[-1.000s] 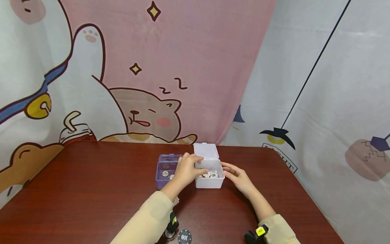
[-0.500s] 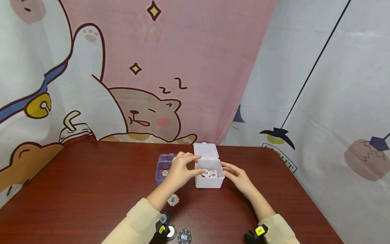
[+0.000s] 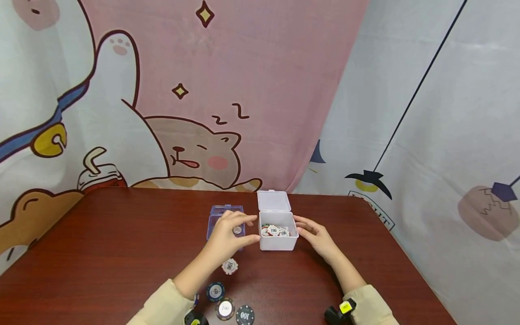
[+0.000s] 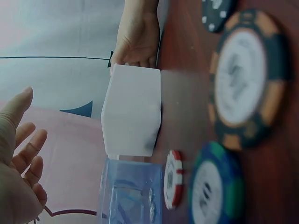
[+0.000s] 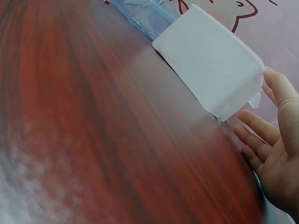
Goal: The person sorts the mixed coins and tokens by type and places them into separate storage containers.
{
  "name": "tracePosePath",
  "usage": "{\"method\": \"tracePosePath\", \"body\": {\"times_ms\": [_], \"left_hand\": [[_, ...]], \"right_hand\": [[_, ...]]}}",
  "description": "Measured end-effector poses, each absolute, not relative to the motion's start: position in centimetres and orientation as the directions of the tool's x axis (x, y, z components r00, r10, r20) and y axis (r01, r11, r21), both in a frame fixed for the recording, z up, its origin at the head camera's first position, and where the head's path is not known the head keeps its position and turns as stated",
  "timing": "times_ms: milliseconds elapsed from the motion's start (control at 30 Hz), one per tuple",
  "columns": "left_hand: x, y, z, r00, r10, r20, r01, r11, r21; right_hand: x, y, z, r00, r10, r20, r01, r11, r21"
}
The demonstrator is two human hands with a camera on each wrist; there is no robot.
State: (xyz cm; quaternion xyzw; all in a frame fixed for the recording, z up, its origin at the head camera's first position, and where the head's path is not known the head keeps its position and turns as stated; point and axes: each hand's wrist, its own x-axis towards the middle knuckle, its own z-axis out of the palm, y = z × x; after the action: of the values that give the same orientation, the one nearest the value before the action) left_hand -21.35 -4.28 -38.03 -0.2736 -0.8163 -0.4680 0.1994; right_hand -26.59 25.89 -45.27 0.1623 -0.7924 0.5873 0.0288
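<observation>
A white plastic box (image 3: 278, 244) stands on the table with its lid tipped back. Several white poker chips (image 3: 274, 230) lie inside it, some marked 100. My left hand (image 3: 228, 232) hovers just left of this box, thumb and fingers spread apart, holding nothing. It partly covers a clear blue box (image 3: 212, 222) with silvery round pieces in it. On the white box's right side rest the fingertips of my right hand (image 3: 319, 238), loosely extended. In the right wrist view the thumb (image 5: 280, 86) touches a corner of the box.
Nearer the front lie a red-and-white chip (image 3: 229, 266), a blue chip (image 3: 215, 291), a dark-and-orange chip (image 3: 225, 308) and a black chip (image 3: 245, 315). Another chip is mostly hidden by the left cuff. Behind the table (image 3: 122, 253) hangs a printed curtain (image 3: 284, 90).
My left hand has drawn back left and toward me from over the white box, uncovering its chips and those on the table. The right hand stays at the box's side.
</observation>
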Motion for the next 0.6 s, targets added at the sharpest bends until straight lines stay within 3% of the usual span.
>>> {"method": "tracePosePath", "body": {"times_ms": [600], "left_hand": [[-19.6, -8.3, -40.2, -0.798, 0.292, 0.527, 0.602, 0.423, 0.677]], "right_hand": [[-26.7, 26.0, -45.4, -0.942, -0.232, 0.241, -0.299, 0.260, -0.918]]}}
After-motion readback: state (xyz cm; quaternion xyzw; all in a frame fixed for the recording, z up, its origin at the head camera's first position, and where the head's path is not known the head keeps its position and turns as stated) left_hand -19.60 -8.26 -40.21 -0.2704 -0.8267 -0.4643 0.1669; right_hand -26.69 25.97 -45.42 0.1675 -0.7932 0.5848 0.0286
